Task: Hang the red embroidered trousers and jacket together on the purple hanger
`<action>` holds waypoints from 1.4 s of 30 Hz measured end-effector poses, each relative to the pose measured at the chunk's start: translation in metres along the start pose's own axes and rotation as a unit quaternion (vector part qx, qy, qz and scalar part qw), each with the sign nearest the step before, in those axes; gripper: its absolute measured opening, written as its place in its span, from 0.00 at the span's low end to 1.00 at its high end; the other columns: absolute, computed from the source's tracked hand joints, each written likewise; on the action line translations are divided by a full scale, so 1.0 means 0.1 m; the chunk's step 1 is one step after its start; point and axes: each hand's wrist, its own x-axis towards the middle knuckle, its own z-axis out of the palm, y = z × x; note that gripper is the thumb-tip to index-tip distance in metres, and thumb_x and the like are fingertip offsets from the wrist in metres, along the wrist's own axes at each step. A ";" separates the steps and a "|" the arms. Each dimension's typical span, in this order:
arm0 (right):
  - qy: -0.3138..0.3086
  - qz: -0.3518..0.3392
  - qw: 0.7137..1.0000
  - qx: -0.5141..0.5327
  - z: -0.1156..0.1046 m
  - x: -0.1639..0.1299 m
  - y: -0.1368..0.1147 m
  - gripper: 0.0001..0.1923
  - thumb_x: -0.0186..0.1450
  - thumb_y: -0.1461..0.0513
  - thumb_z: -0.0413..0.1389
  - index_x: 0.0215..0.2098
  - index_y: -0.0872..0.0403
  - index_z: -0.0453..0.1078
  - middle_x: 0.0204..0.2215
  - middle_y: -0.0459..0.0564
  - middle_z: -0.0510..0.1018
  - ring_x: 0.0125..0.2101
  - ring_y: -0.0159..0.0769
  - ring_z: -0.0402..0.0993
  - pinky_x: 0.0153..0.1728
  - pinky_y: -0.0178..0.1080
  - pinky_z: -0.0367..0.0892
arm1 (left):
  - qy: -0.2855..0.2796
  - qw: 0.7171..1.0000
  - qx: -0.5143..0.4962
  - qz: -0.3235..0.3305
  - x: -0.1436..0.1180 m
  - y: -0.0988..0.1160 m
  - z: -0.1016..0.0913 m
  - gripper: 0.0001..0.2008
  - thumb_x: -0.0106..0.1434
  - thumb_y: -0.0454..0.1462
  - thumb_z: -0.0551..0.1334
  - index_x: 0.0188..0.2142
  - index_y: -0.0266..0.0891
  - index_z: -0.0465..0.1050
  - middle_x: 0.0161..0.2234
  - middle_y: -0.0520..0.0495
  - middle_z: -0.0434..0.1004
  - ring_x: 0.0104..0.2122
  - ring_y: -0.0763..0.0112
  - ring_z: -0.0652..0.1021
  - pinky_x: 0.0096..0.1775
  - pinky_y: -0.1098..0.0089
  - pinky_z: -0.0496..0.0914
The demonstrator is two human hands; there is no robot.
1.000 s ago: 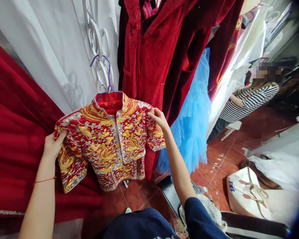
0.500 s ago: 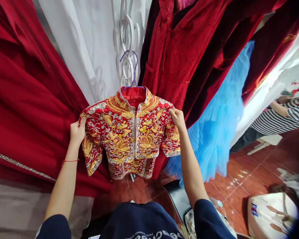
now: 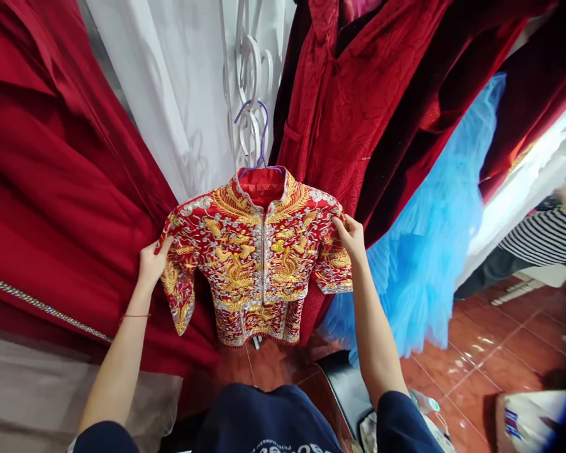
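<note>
Mid-step: straightening a small embroidered jacket [image 3: 259,258] on its purple hanger [image 3: 260,141]. Left hand [image 3: 151,263] and right hand [image 3: 351,238] each pinching a shoulder. Next, probably even outward tugs.

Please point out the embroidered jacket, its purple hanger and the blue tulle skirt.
embroidered jacket [image 3: 257,264]: head view, centre front by the closure.
purple hanger [image 3: 263,135]: head view, on the hook's stem.
blue tulle skirt [image 3: 434,251]: head view, middle of the ruffles.
</note>
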 end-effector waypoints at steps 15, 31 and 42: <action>-0.063 0.071 0.995 0.040 -0.15 -0.43 0.29 0.24 0.56 0.41 0.63 0.35 0.53 0.74 0.27 0.46 0.78 0.26 0.36 0.71 0.28 0.37 0.68 | -0.154 0.983 0.039 -0.090 -0.30 -0.25 -0.24 0.35 0.42 0.61 0.72 0.38 0.35 0.79 0.40 0.39 0.85 0.42 0.50 0.83 0.46 0.57 0.78; -0.098 -0.287 0.892 -0.336 0.58 0.67 -0.95 0.32 0.68 0.35 0.43 0.31 0.52 0.69 0.22 0.48 0.75 0.23 0.35 0.67 0.30 0.37 0.57 | -0.060 0.886 0.314 0.336 0.40 1.48 0.62 0.26 0.62 0.60 0.60 0.42 0.41 0.79 0.32 0.46 0.83 0.29 0.65 0.80 0.34 0.69 0.69; -0.126 -0.273 0.921 -0.249 0.71 0.95 -0.70 0.34 0.64 0.32 0.44 0.22 0.51 0.58 0.16 0.41 0.61 0.19 0.30 0.57 0.25 0.34 0.50 | -0.024 0.867 0.403 0.293 0.04 1.64 0.64 0.24 0.63 0.60 0.59 0.29 0.42 0.74 0.21 0.50 0.74 0.22 0.67 0.75 0.27 0.69 0.55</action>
